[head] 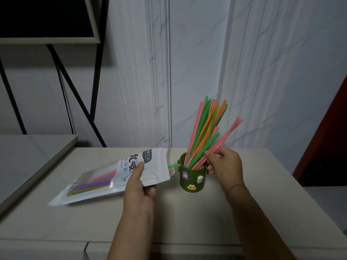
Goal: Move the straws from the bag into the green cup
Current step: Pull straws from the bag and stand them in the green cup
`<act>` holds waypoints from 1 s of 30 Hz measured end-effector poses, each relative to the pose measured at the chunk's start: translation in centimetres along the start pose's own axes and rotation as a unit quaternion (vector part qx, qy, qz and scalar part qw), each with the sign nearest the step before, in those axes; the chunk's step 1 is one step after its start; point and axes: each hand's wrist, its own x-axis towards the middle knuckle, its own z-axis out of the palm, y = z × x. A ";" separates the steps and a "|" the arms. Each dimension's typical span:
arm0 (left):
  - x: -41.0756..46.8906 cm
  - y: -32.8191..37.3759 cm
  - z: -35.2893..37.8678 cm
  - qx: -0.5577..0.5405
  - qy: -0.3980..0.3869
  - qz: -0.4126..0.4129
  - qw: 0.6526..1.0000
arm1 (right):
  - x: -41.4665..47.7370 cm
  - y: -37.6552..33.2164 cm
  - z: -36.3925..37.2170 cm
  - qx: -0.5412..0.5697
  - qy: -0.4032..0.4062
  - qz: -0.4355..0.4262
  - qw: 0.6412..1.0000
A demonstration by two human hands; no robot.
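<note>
A dark green cup (192,182) with small cartoon charms stands on the beige table, holding several pink, green and orange straws (205,128) that fan up to the right. My right hand (224,164) pinches a few pink straws (228,133) whose lower ends sit in the cup. A white straw bag (120,175) lies tilted to the left of the cup, its mouth toward the cup. My left hand (139,186) grips its near edge. Purple, yellow and pink straws (93,182) show through its clear window, and a green straw end (172,166) pokes out of its mouth.
The beige table (187,218) has a front edge close to me and a seam near the bottom. A grey raised surface (32,152) adjoins it on the left. A black metal stand (75,91) with a dark panel rises at the back left. A marbled wall stands behind.
</note>
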 end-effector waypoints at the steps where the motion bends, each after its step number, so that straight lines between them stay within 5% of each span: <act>1: 0.0 0.0 0.0 -0.002 0.000 0.001 1.000 | 0.0 0.0 0.0 0.004 0.000 0.005 1.000; 11: -0.1 0.2 0.0 0.014 -0.031 0.036 0.999 | -1.6 -0.6 -1.1 0.043 -0.108 0.140 0.983; 18: -1.0 -0.2 0.6 0.137 -0.093 0.166 0.972 | -4.4 -2.5 1.4 0.242 -0.278 0.283 0.886; 30: -1.6 0.0 0.7 0.249 -0.188 0.277 0.909 | -4.6 -2.6 2.6 0.272 -0.230 0.279 0.892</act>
